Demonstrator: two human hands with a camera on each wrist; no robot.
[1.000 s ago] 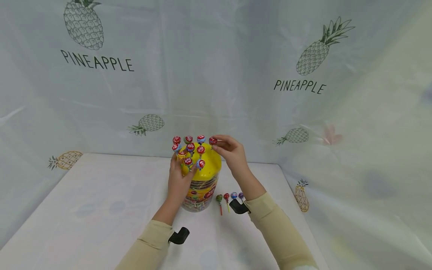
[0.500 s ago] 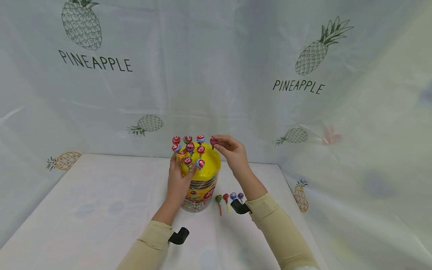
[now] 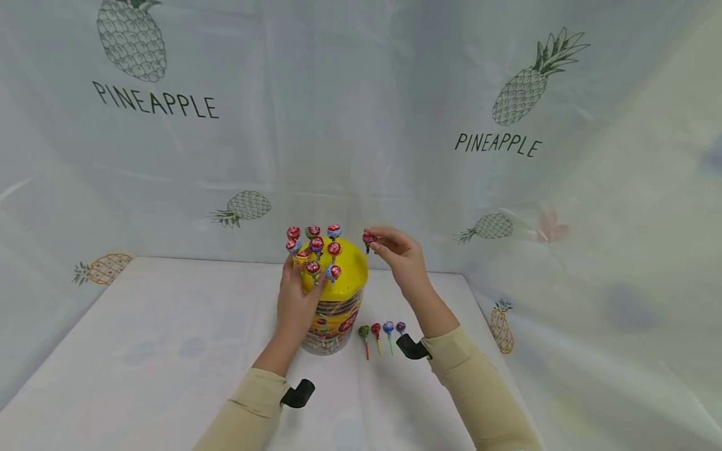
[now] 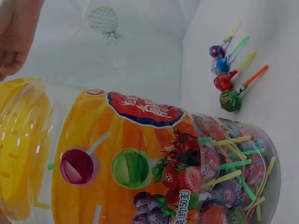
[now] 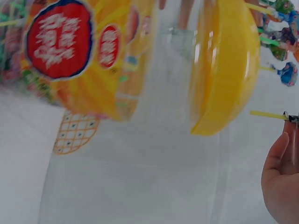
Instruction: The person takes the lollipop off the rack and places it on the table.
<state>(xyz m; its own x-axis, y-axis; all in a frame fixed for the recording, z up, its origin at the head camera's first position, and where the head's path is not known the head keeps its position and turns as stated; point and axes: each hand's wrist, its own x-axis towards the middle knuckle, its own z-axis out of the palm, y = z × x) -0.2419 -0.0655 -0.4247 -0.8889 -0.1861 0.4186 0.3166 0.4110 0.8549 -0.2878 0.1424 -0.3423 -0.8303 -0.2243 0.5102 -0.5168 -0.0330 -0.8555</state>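
Both hands grip, left hand (image 3: 296, 299) round a jar (image 4: 135, 144) marked “150支”, right hand (image 3: 405, 258) pinching a lollipop (image 3: 368, 238) before “PINEAPPLE” sheeting (image 3: 395, 175).

Pale sheet (image 3: 361, 138), pineapple prints (image 3: 519, 99), 2 "PINEAPPLE" captions (image 3: 499, 145); white tabletop (image 3: 197, 313).

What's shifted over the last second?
The right grip has moved right, carrying its lollipop from above the lid's right edge to just beyond it. Nothing was newly grasped or let go. Unchanged: the left grip on the lid, the upright jar, the lollipops on top and the four on the table.
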